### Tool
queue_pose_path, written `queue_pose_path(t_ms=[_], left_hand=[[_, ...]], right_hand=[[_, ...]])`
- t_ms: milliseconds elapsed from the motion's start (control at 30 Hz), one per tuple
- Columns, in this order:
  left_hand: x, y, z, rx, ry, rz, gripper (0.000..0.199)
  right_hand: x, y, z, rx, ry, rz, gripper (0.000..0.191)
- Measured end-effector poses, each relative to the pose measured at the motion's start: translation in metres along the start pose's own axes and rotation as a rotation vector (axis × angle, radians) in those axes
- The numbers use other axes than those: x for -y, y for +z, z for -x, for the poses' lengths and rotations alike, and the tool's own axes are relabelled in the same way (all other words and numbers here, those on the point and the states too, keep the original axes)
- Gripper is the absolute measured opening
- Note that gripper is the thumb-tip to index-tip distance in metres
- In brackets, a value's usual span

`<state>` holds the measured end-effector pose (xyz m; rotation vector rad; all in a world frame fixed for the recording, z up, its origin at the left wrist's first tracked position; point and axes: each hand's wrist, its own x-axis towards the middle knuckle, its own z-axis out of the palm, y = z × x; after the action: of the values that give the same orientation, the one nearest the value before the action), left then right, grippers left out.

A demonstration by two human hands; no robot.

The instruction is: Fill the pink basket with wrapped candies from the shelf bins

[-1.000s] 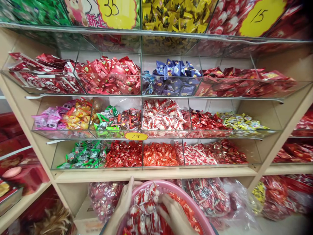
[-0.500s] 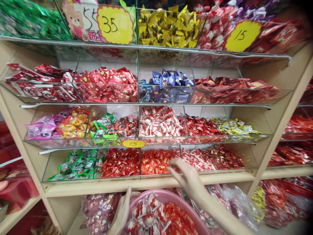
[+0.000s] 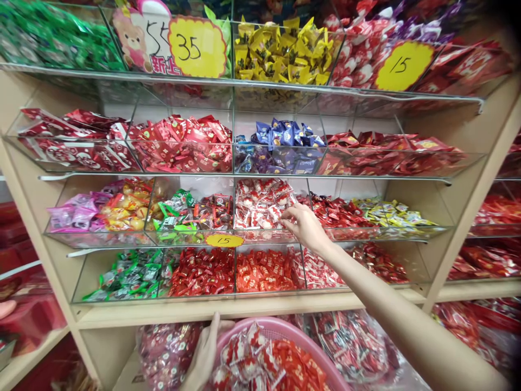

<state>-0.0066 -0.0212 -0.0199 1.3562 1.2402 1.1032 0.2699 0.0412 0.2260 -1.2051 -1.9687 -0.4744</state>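
A pink plastic basket (image 3: 285,324) at the bottom holds red-and-white candies in clear wrappers (image 3: 244,350) and orange-red wrapped candies (image 3: 303,364). My left hand (image 3: 207,347) holds the basket at its left side, with some fingers partly hidden behind the rim. My right hand (image 3: 303,225) reaches over the front edge of the third shelf row. Its fingers are bent, with a small gap to the thumb, right beside the red-and-white candies (image 3: 260,203) in the middle bin. No candy shows clearly between the fingertips.
Clear dividers and front panels (image 3: 268,234) edge the bins of candy. Yellow price tags (image 3: 223,240) hang on some fronts. Below the wooden ledge (image 3: 163,315) are bags of candy (image 3: 169,353) on both sides of the basket. Wooden uprights (image 3: 459,228) flank the shelves.
My right hand has moved up from the lowest candy row to the row above, beside the red-and-white candies. My left hand and the basket have stayed nearly in place.
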Motion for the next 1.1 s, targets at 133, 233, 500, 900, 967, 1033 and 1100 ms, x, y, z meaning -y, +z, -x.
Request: queue_pose_path(t_ms=[133, 233, 500, 900, 967, 1033, 1100], left_hand=[[-0.005, 0.002, 0.002, -0.004, -0.011, 0.039, 0.075], [-0.008, 0.004, 0.002, -0.022, -0.021, 0.101, 0.076], [0.002, 0.002, 0.000, -0.034, -0.008, 0.098, 0.070], [-0.001, 0.004, 0.000, -0.051, -0.010, 0.101, 0.073], [-0.002, 0.005, 0.000, -0.057, -0.011, 0.110, 0.073], [-0.003, 0.006, 0.001, -0.055, -0.010, 0.110, 0.073], [-0.003, 0.006, 0.001, -0.053, -0.013, 0.105, 0.072]], right_hand=[[0.001, -0.001, -0.006, 0.060, 0.018, 0.084, 0.003], [0.001, -0.001, -0.009, 0.075, 0.013, 0.159, 0.006], [0.004, -0.002, -0.017, -0.022, -0.020, 0.141, 0.006], [0.023, -0.043, 0.012, -0.389, 0.006, -0.189, 0.009], [0.036, -0.047, 0.034, -0.343, 0.024, -0.269, 0.008], [0.050, -0.040, 0.063, -0.217, 0.049, -0.367, 0.008], [0.061, -0.023, 0.095, -0.021, 0.090, -0.477, 0.010]])
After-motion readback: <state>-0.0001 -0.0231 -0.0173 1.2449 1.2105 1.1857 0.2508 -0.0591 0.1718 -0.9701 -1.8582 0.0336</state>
